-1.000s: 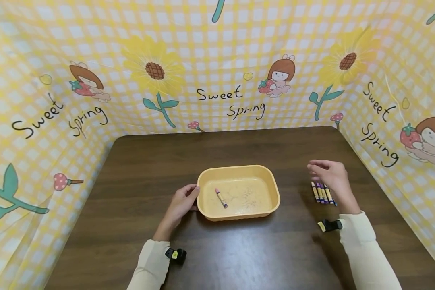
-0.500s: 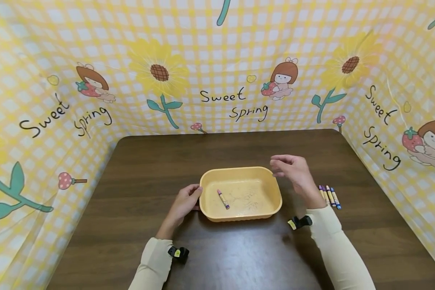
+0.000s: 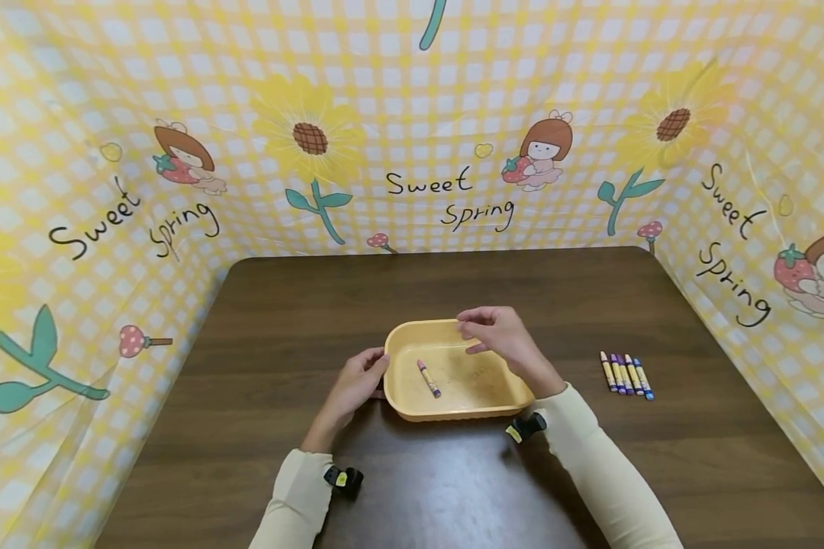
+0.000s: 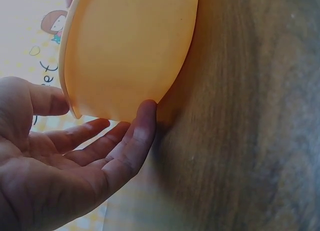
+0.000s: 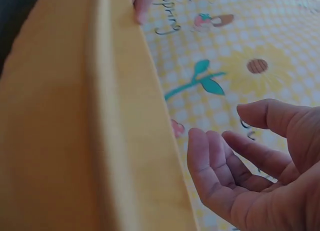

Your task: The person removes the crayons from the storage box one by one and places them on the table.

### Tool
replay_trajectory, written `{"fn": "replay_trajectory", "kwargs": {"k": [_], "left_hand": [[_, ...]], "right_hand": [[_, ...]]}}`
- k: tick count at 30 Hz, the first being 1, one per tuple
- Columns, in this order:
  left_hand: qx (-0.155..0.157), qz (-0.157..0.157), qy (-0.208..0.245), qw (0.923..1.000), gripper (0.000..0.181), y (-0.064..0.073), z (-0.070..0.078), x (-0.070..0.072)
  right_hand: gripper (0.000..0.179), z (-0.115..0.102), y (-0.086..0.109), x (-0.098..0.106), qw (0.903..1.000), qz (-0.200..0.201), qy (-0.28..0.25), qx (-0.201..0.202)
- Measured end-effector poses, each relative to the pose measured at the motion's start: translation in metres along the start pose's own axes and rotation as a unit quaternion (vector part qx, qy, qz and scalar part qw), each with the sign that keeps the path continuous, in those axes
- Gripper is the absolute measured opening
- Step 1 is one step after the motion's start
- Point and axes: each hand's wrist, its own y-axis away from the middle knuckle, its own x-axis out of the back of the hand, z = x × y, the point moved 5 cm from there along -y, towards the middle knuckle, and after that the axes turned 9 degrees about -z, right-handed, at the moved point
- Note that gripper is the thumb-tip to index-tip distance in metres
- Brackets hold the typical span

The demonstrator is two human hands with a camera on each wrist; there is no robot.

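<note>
A yellow plastic tray (image 3: 460,415) stands on the table with one wrapped crayon (image 3: 429,379) lying inside, toward its left. My left hand (image 3: 357,381) holds the tray's left end. In the left wrist view its thumb is at the rim and the fingers of this hand (image 4: 75,176) lie against the outer wall. Over the right part of the tray hovers my right hand (image 3: 506,337), its fingers loosely bent. The right wrist view shows a gap between thumb and fingers of that hand (image 5: 250,186), with nothing held in it.
To the right of the tray, several crayons (image 3: 627,375) lie side by side in a neat row on the dark wooden table (image 3: 302,305). A yellow checked cloth (image 3: 439,99) with printed flowers encloses the table's back and sides.
My right hand has moved left, from above the crayon row to over the tray, uncovering the row. The left hand keeps its hold on the tray's end. The view has shifted slightly.
</note>
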Motion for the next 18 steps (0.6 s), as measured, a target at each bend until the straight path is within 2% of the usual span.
{"fn": "replay_trajectory", "kwargs": {"k": [8,16,18], "left_hand": [[0.001,0.009,-0.004,1.0000,0.044,-0.002,-0.004,0.000],[-0.019,0.006,0.013,0.9997,0.044,-0.002,-0.004,-0.001],[-0.022,0.005,0.017,0.9996,0.044,0.001,0.000,-0.001]], "right_hand": [[0.039,0.015,-0.009,-0.032,0.9975,-0.058,0.017,-0.035],[0.036,0.023,-0.014,-0.054,0.9946,-0.077,0.046,-0.053],[0.037,0.023,-0.015,-0.057,0.9937,-0.076,0.059,-0.058]]}}
